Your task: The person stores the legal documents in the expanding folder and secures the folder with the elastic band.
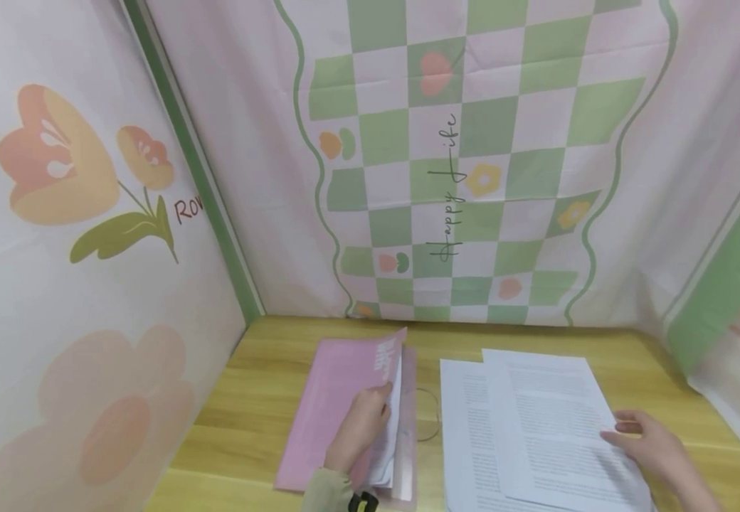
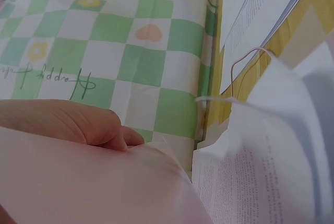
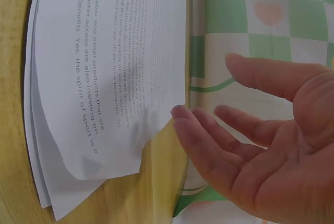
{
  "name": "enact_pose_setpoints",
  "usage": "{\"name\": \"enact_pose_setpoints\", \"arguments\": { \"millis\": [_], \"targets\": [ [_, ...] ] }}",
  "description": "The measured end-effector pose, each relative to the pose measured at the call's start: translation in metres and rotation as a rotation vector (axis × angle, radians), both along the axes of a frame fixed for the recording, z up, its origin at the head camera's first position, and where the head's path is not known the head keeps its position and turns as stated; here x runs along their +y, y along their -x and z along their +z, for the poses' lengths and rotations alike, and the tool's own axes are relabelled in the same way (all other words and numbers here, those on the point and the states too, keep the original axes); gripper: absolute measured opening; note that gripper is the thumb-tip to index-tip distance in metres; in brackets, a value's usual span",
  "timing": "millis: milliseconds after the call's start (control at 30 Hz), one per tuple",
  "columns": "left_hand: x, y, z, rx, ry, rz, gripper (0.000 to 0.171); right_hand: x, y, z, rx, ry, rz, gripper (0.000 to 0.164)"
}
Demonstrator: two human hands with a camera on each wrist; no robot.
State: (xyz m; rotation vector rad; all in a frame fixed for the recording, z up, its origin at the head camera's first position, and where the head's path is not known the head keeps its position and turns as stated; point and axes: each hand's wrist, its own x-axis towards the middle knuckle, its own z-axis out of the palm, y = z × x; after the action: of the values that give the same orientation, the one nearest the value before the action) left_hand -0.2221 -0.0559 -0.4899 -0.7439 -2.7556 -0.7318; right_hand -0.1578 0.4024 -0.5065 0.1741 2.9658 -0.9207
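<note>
Bare wooden desk (image 1: 242, 398) lies open left of the pink folder (image 1: 328, 412). Just right of the folder, a thin wire loop (image 1: 430, 416) partly fills the narrow gap before the printed sheets (image 1: 536, 434). Cloth walls (image 1: 485, 163) close off behind the folder.

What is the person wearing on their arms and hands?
Both hands are bare, with no gloves or rings showing. The left hand comes out of a pale olive sleeve, and a small black and yellow thing sits at that wrist. The right hand shows no sleeve.
</note>
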Motion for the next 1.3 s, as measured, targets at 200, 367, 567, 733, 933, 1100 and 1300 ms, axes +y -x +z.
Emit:
{"name": "enact_pose_setpoints", "arguments": {
  "millis": [200, 367, 567, 733, 933, 1100, 1300],
  "targets": [
    [0.000, -0.001, 0.000, -0.025, -0.006, 0.001, 0.039, 0.001, 0.001, -0.007, -0.019, -0.040, -0.001, 0.068],
    [0.000, -0.002, 0.001, -0.035, -0.012, 0.003, 0.040, 0.002, 0.001, -0.010, -0.077, -0.058, 0.003, 0.072],
    [-0.002, -0.004, 0.000, -0.053, -0.028, 0.000, 0.040, 0.003, 0.002, -0.016, -0.123, -0.042, -0.005, 0.077],
    [-0.002, -0.004, -0.002, -0.042, -0.028, 0.001, 0.040, 0.001, -0.001, -0.018, -0.141, -0.038, -0.012, 0.076],
    [-0.002, -0.003, 0.000, -0.047, -0.029, 0.005, 0.039, -0.001, -0.001, -0.016, -0.174, -0.032, -0.026, 0.082],
    [-0.002, -0.002, 0.001, -0.031, -0.029, -0.004, 0.040, -0.002, 0.000, -0.017, -0.172, -0.043, -0.026, 0.084],
    [-0.002, -0.001, 0.000, -0.017, -0.023, -0.002, 0.040, -0.001, 0.001, -0.019, -0.173, -0.046, -0.029, 0.083]
  ]
}}
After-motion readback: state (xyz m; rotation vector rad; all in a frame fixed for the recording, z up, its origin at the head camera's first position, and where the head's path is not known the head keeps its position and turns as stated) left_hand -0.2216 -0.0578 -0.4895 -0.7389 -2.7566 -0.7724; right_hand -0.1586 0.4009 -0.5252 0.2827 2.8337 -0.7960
